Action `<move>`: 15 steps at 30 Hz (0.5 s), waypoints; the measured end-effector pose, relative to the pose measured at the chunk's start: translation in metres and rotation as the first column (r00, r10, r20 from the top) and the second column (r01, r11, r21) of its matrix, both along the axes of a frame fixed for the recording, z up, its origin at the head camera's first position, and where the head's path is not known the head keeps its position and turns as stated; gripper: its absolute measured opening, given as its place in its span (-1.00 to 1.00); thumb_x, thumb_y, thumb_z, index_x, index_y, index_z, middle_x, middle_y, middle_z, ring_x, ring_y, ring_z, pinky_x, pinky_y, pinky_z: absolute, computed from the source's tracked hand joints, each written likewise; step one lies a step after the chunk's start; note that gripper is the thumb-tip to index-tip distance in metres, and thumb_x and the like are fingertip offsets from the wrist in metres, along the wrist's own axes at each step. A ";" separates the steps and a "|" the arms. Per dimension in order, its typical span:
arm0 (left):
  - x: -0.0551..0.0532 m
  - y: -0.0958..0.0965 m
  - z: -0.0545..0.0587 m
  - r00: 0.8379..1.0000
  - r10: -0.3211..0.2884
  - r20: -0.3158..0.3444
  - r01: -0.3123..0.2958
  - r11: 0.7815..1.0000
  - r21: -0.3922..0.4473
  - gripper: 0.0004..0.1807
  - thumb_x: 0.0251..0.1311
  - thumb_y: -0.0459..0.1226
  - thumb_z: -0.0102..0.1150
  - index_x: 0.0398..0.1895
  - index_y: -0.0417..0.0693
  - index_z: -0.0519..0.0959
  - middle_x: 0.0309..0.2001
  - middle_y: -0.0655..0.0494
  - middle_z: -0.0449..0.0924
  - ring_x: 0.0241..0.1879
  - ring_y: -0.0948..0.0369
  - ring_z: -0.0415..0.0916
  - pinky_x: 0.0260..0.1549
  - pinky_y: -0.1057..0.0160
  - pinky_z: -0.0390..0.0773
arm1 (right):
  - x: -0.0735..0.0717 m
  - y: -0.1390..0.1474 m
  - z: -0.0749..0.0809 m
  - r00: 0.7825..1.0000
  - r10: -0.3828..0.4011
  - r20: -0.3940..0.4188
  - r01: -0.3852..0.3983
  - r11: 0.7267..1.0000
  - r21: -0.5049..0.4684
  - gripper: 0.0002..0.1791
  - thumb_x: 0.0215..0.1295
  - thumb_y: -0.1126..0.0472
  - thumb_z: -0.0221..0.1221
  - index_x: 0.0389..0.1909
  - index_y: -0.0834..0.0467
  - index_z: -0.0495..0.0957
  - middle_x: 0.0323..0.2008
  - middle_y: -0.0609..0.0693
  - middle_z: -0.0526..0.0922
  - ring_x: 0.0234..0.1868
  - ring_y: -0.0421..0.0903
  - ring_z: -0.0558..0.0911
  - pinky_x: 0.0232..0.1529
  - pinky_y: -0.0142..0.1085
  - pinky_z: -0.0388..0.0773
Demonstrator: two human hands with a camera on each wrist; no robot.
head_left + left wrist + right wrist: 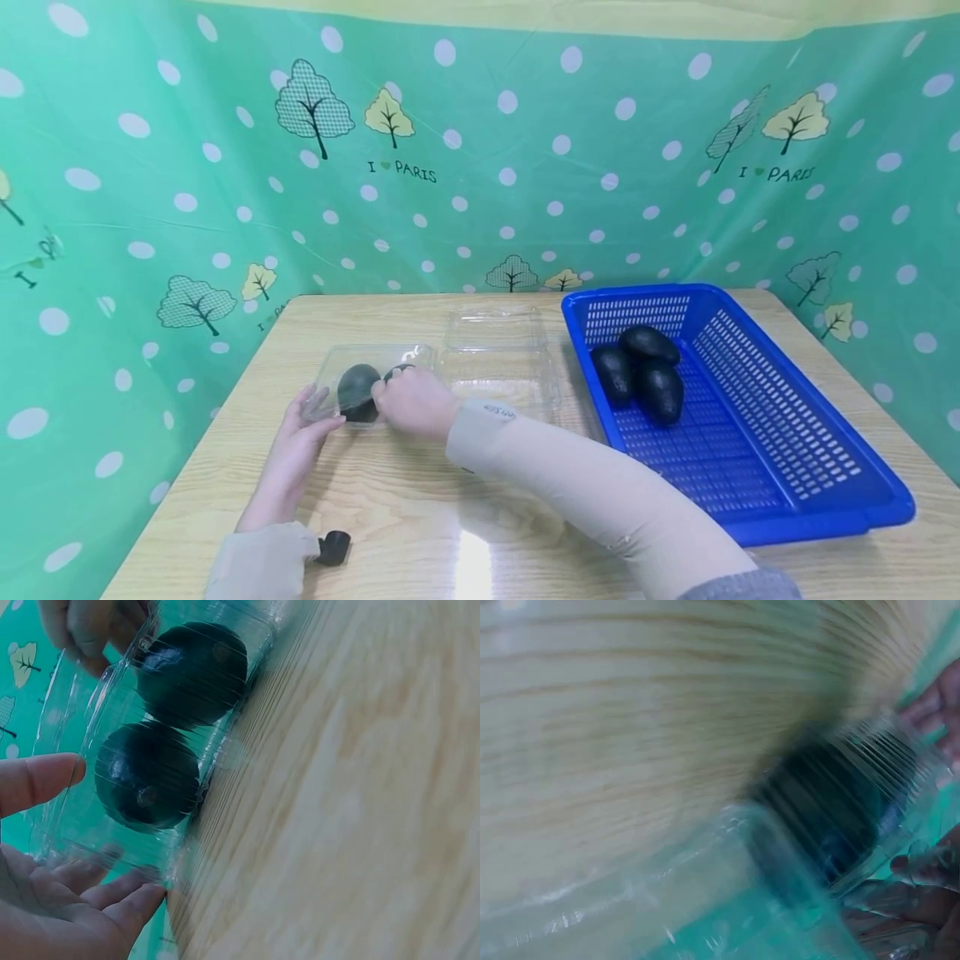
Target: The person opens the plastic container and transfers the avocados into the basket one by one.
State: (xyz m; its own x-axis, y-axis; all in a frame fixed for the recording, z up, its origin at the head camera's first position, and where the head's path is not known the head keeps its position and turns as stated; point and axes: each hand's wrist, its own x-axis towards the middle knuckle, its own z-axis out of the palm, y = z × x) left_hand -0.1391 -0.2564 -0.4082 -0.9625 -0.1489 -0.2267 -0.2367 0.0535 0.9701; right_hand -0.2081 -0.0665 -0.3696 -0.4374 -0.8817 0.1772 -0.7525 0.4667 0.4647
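Note:
Two dark avocados (147, 776) sit side by side inside a clear plastic container (327, 362) at the left of the table. My left hand (296, 442) holds this container at its left end, thumb near the front and fingers round the side. In the left wrist view the thumb (45, 780) lies along the rim, with the fingers against the end wall. At the right end, my right hand (414, 402) has curled fingers pinching the container's edge, covering part of the second avocado (397, 371). Motion blurs the right wrist view, where one avocado (832, 810) shows through ribbed plastic.
A second clear container (498, 367) stands open just right of the first, its lid raised at the back. Farther right is a blue perforated basket (750, 467) holding three avocados (660, 392). A small black object (334, 547) lies by the left sleeve. A patterned curtain hangs behind.

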 end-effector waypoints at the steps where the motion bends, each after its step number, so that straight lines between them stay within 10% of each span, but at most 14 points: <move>1: 0.000 0.000 0.000 1.000 0.000 0.000 0.000 1.000 -0.004 -0.01 0.42 -0.33 0.02 0.57 0.06 -0.49 0.62 0.01 -0.33 0.56 -0.08 -0.16 0.58 -0.05 -0.07 | -0.001 0.000 0.000 1.000 0.001 0.007 -0.001 1.000 0.001 -0.81 0.48 0.08 0.05 -0.19 0.01 0.62 -0.44 -0.20 0.67 -0.43 -0.29 0.60 -0.47 -0.49 0.64; 15: 0.001 -0.003 -0.002 1.000 0.000 0.000 0.000 0.997 -0.083 0.03 0.41 -0.15 0.11 0.58 0.11 -0.48 0.62 0.09 -0.25 0.56 -0.04 -0.11 0.57 -0.05 0.00 | -0.002 -0.001 0.006 0.999 -0.010 0.041 0.009 1.000 0.028 -0.80 0.47 0.04 0.08 -0.15 0.02 0.63 -0.39 -0.19 0.69 -0.39 -0.28 0.63 -0.39 -0.48 0.67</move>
State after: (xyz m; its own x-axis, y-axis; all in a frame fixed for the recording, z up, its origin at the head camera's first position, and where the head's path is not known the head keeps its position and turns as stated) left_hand -0.1381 -0.2599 -0.4101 -0.9625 -0.1670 -0.2137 -0.2369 0.1337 0.9623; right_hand -0.2102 -0.0679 -0.3637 -0.4520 -0.8818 0.1347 -0.7668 0.4612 0.4464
